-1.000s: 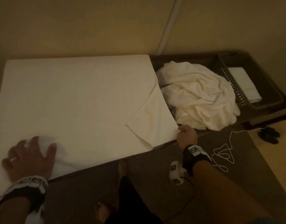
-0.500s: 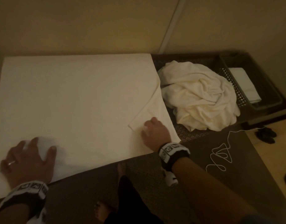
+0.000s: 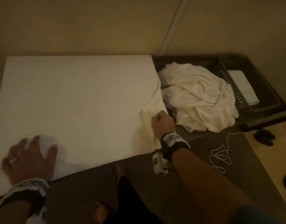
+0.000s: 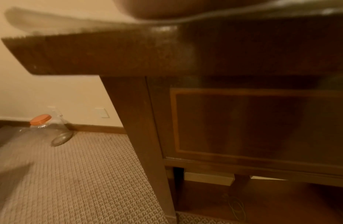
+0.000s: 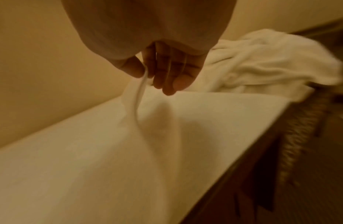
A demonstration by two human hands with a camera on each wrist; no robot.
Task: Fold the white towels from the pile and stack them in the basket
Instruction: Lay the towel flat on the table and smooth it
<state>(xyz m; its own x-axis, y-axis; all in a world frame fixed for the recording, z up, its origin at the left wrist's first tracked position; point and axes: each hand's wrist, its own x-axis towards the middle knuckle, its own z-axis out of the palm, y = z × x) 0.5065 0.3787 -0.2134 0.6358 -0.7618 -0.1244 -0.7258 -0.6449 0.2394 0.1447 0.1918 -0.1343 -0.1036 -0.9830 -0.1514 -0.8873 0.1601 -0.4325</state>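
A large white towel (image 3: 77, 97) lies spread flat over the table and covers most of it. My left hand (image 3: 29, 159) presses on its near left part with fingers spread. At the towel's right edge my right hand (image 3: 160, 122) holds the turned-over corner flap. In the right wrist view the thumb and fingers (image 5: 145, 72) pinch the raised towel edge. A crumpled pile of white towels (image 3: 198, 101) sits just right of that hand. Further right stands the dark basket (image 3: 232, 88) with one folded towel (image 3: 243, 85) inside.
The wall runs close behind the table. A white cord (image 3: 219, 156) and dark shoes (image 3: 263, 136) lie on the floor to the right. My bare foot (image 3: 121, 168) is under the table's near edge. A glass jar with an orange lid (image 4: 44, 128) sits on the carpet by the table leg.
My right hand left the towel's near right corner, moved left onto the turned-over flap and pinched it; the flap is now lifted and drawn rightward. The left hand stayed pressed in place.
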